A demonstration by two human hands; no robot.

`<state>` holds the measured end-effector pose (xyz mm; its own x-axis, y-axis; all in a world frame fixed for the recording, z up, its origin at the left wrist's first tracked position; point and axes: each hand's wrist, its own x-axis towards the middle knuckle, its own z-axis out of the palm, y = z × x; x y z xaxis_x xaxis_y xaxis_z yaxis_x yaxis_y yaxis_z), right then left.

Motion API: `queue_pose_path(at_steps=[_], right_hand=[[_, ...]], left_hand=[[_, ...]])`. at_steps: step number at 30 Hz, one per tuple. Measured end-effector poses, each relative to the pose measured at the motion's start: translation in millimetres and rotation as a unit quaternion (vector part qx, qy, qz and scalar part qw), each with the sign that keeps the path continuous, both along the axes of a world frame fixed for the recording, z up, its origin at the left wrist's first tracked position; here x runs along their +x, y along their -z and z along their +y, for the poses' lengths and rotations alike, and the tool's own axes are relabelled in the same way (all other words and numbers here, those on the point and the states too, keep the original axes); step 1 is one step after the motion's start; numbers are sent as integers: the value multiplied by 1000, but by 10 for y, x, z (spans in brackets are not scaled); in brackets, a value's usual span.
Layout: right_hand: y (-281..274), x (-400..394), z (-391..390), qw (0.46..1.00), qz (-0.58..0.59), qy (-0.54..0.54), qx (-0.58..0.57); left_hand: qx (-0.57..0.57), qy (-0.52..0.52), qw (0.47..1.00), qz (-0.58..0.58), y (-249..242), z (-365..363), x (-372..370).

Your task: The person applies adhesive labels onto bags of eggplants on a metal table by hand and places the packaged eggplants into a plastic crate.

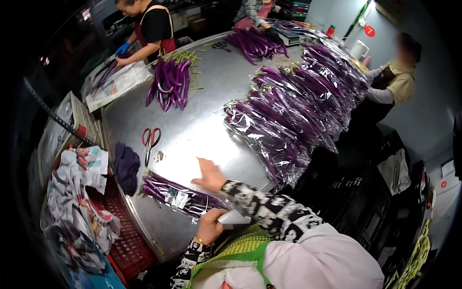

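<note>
A clear bag of long purple eggplants lies on the metal table in front of me, with a printed label on it. My left hand is closed at the bag's near edge, round a curled white sheet or roll. Just beyond the bag, my right hand is slightly blurred, its fingers apart and nothing in them. Red-handled scissors lie left of it. Many bagged eggplants cover the table's right side.
Loose eggplants lie farther up the table, others at the far end near a scale. A dark cloth and red crate are at the left. One co-worker stands back left, another at the far end, a third at right.
</note>
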<state>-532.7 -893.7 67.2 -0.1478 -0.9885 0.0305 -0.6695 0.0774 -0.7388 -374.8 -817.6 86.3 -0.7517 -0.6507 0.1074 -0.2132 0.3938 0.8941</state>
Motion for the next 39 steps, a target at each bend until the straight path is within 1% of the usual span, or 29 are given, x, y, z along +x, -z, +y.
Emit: queue_pose_path(at_steps=[1, 2, 3, 5, 7, 8, 9, 11, 12, 13, 15, 17, 19, 21, 23, 25, 26, 27, 29, 30, 31, 32, 33, 34, 35, 36, 37, 38, 39], right_hand=[[-63, -259, 131, 996, 56, 54, -43], [-152, -558, 286, 967, 183, 125, -127], [-417, -865, 464, 943, 268, 183, -78], [-327, -1361, 713, 872, 390, 297, -22], [-215, -1687, 902, 882, 372, 274, 89], [-154, -1754, 898, 875, 395, 276, 51], [-94, -1844, 835, 876, 391, 273, 73], [-279, -1855, 685, 892, 273, 333, 137], [-357, -1882, 621, 886, 223, 341, 221], [-297, -1936, 601, 882, 242, 330, 233], [-269, -1986, 590, 882, 291, 301, 214], [-384, -2001, 598, 903, 294, 245, 194], [-614, -1860, 611, 915, 271, 237, 181], [-799, -1669, 622, 940, 232, 216, 127], [-826, -1385, 586, 944, 239, 205, 99], [-679, -1095, 536, 953, 203, 194, 112], [-534, -923, 512, 953, 200, 199, 112], [-338, -755, 500, 953, 196, 203, 112], [-40, -437, 532, 962, 164, 145, 164], [26, -327, 604, 960, 150, 117, 207], [46, -272, 663, 965, 149, 107, 190], [22, -282, 687, 966, 180, 93, 160], [8, -331, 721, 965, 210, 78, 133], [85, -429, 758, 982, 153, 89, 65], [-130, -493, 882, 994, 57, 86, -36], [-423, -549, 953, 978, -184, 92, 25], [-692, -593, 1004, 902, -413, 96, 84], [-886, -607, 1093, 902, -412, 96, 86], [-1043, -606, 1202, 912, -404, 25, 73]], left_hand=[[-16, -45, 998, 28, 1, -3, -8], [-7, -47, 998, 42, -61, -4, -11], [4, -49, 997, 57, -118, 1, -6], [74, -34, 995, 62, -63, 67, 2], [108, -1, 991, 78, -33, 93, -69], [107, 8, 991, 80, -30, 89, -126], [68, 37, 992, 96, -28, 86, -180], [29, 68, 991, 108, -28, 54, -288], [-73, 75, 988, 118, -36, 8, -364], [-176, 78, 973, 126, -17, -38, -414], [-214, 69, 974, 37, 233, -149, -368], [-239, 61, 969, -25, 600, -243, -204], [-244, 74, 960, -117, 525, -172, -36], [-225, 78, 964, -117, 595, -168, 226], [-232, 86, 964, -101, 378, -126, 360], [-11, 48, 999, -12, 151, -7, 290], [-8, 79, 992, 94, -65, 38, 180], [80, 108, 983, 127, -296, 118, 93], [70, 137, 972, 179, -517, 155, -65], [66, 104, 969, 216, -568, 164, -162], [62, 71, 963, 251, -613, 161, -251], [94, 17, 965, 244, -666, 157, -301], [181, -56, 961, 200, -717, 187, -306], [258, -91, 927, 258, -657, 190, -339], [328, -123, 882, 316, -557, 155, -386], [351, -119, 869, 327, -428, 90, -371], [373, -114, 856, 339, -337, 39, -350], [376, -140, 854, 330, -327, 35, -371], [378, -140, 853, 331, -306, 25, -386]])
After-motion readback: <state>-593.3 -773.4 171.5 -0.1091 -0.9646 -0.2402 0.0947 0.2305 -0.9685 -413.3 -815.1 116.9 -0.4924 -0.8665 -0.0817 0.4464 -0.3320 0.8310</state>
